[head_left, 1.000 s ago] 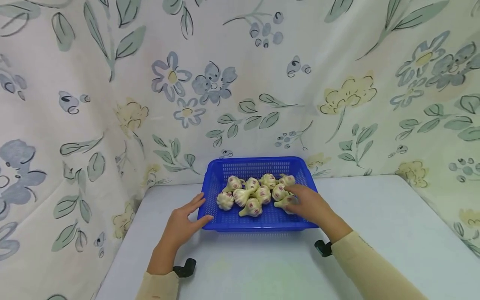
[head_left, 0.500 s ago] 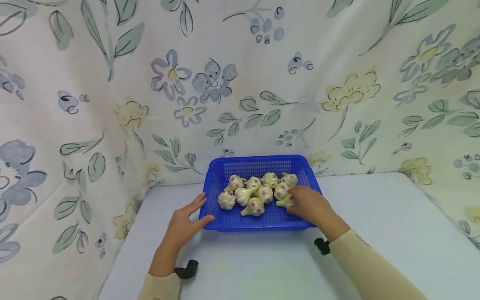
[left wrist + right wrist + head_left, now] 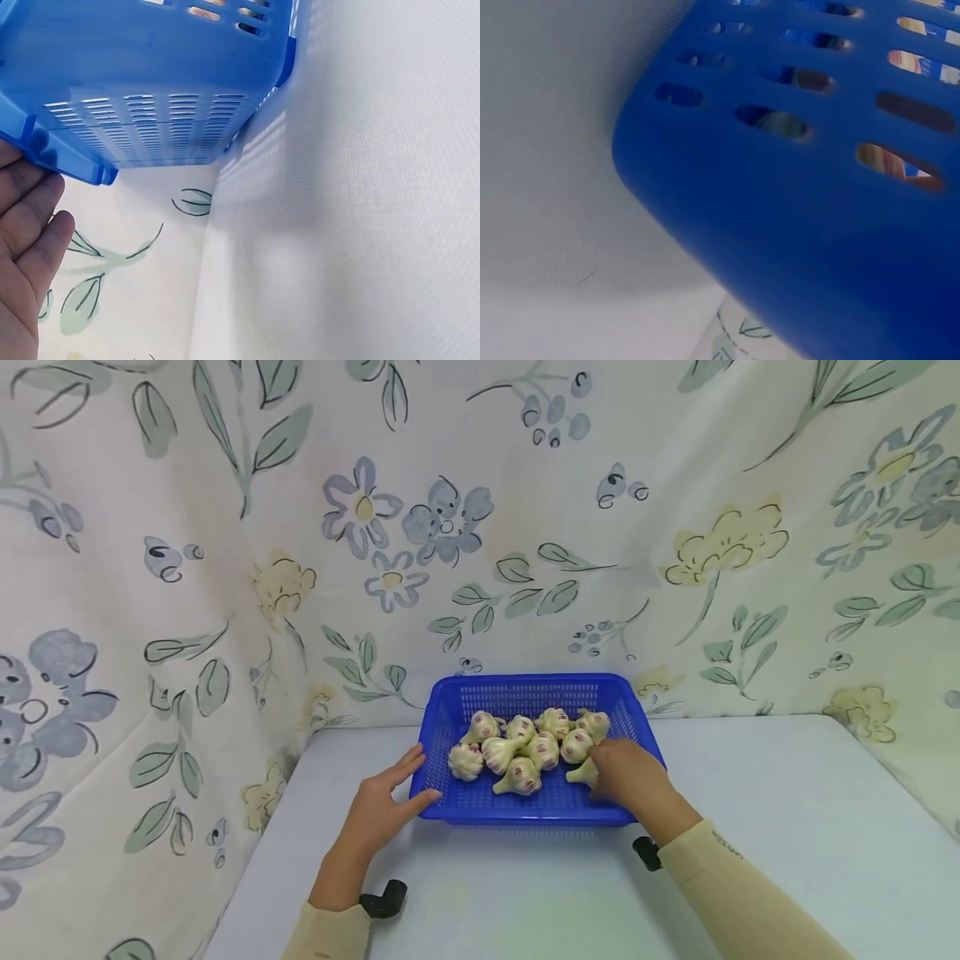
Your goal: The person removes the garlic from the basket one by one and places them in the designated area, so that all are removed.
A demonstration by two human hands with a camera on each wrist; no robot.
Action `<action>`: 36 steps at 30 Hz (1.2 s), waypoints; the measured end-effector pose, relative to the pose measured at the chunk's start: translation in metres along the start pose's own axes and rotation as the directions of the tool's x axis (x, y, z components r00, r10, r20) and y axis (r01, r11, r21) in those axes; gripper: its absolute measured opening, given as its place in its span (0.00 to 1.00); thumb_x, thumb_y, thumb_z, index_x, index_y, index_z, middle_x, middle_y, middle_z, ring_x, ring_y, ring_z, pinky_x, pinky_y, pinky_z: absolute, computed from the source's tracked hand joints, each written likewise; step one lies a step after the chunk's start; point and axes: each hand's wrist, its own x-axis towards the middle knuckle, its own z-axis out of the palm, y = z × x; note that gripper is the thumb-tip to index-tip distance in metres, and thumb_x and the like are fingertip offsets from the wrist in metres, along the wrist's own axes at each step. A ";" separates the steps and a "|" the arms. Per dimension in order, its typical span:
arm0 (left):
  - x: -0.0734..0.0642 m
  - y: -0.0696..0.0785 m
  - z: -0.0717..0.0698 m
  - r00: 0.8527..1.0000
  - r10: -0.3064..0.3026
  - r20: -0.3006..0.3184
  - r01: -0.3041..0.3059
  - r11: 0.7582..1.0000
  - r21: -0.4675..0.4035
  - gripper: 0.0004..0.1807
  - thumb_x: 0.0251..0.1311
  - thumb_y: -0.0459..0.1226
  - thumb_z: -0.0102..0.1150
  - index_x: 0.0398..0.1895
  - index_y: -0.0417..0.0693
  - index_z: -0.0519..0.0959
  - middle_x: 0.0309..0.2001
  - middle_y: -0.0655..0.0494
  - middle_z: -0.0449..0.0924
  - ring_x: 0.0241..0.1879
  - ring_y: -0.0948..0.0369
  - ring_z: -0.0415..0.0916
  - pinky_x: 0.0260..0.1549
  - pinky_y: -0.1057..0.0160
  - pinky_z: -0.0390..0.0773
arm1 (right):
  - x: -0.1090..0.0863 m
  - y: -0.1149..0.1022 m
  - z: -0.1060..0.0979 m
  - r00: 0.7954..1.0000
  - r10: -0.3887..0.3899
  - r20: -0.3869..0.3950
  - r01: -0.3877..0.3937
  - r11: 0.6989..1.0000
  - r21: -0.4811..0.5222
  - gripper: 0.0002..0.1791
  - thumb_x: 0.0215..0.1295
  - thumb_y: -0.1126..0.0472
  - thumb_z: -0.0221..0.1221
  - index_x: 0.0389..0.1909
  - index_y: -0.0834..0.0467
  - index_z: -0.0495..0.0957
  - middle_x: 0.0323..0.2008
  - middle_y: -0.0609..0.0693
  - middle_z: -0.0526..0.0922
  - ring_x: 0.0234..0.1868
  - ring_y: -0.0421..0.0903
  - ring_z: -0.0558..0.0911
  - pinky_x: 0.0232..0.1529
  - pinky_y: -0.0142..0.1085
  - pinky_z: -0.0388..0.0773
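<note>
Compared with a moment ago, the garlic bulb (image 3: 582, 774) at the front right of the blue basket (image 3: 525, 815) is covered further by the right hand (image 3: 633, 778); it appears to be gripped between thumb and fingers. A hold seems to have been gained, with no lift made. The basket's left rim is touched by the left hand (image 3: 382, 808), fingers extended.

White table (image 3: 525, 893) ran back to a pale hanging cloth (image 3: 510, 527); floral print (image 3: 447, 521) in muted blue, yellow and green, thin dark outlines. Cloth also hung along the left side, creased.
</note>
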 end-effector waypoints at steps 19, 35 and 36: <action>-0.001 0.003 0.000 1.000 0.008 -0.006 -0.008 1.000 -0.015 0.41 0.55 0.63 0.62 0.67 0.52 0.73 0.70 0.64 0.67 0.70 0.54 0.65 0.63 0.48 0.69 | 0.001 0.001 -0.001 0.999 -0.011 0.041 0.006 0.991 0.131 0.35 0.48 0.56 0.75 0.58 0.64 0.77 0.53 0.58 0.82 0.53 0.57 0.82 0.57 0.56 0.77; -0.001 0.001 0.003 0.999 0.036 -0.021 -0.036 0.999 -0.012 0.39 0.56 0.59 0.65 0.67 0.49 0.73 0.70 0.63 0.67 0.69 0.55 0.66 0.63 0.50 0.70 | 0.004 0.004 0.002 0.994 -0.101 -0.043 0.109 0.951 0.289 0.38 0.46 0.51 0.76 0.58 0.63 0.77 0.56 0.61 0.80 0.54 0.59 0.80 0.57 0.57 0.76; -0.001 0.000 0.003 0.999 0.037 -0.023 -0.037 0.999 -0.011 0.38 0.56 0.58 0.65 0.67 0.49 0.73 0.70 0.63 0.67 0.69 0.55 0.66 0.63 0.50 0.70 | 0.005 0.004 0.002 0.994 -0.103 -0.047 0.113 0.947 0.300 0.38 0.47 0.51 0.76 0.59 0.63 0.77 0.57 0.62 0.79 0.55 0.59 0.80 0.57 0.57 0.76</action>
